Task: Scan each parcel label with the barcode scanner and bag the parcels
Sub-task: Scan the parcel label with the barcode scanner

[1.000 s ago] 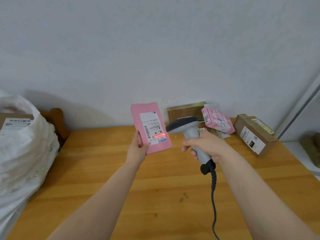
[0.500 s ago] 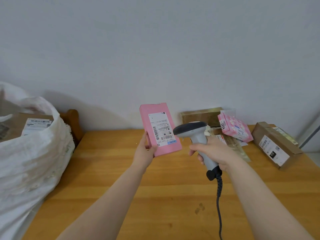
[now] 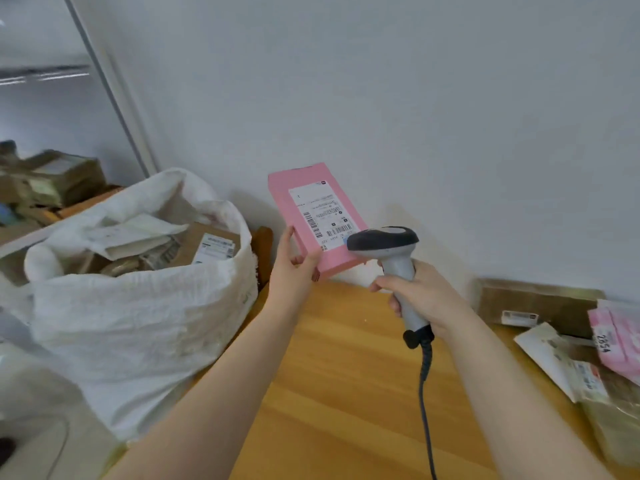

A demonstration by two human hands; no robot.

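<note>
My left hand (image 3: pixel 292 271) holds a flat pink parcel (image 3: pixel 287 199) upright by its lower left edge, its white barcode label facing me. My right hand (image 3: pixel 420 296) grips the handle of a grey barcode scanner (image 3: pixel 384 240), whose dark head sits just right of the label and covers the parcel's lower right corner. The scanner's cable hangs down over the wooden table (image 3: pixel 346 375). A large white woven bag (image 3: pixel 138 323) stands open to the left of the table, with several boxes and envelopes inside.
More parcels lie at the table's right end: a brown box (image 3: pixel 533 303), a pink packet (image 3: pixel 616 341), a white envelope (image 3: pixel 550 355) and a clear bag (image 3: pixel 609 417). A white wall is close behind. Cardboard boxes (image 3: pixel 52 181) are piled at the far left.
The view has swung left, so the white bag now fills the left side. The pink parcel and scanner have moved left toward the bag. The red scan line on the label is gone.
</note>
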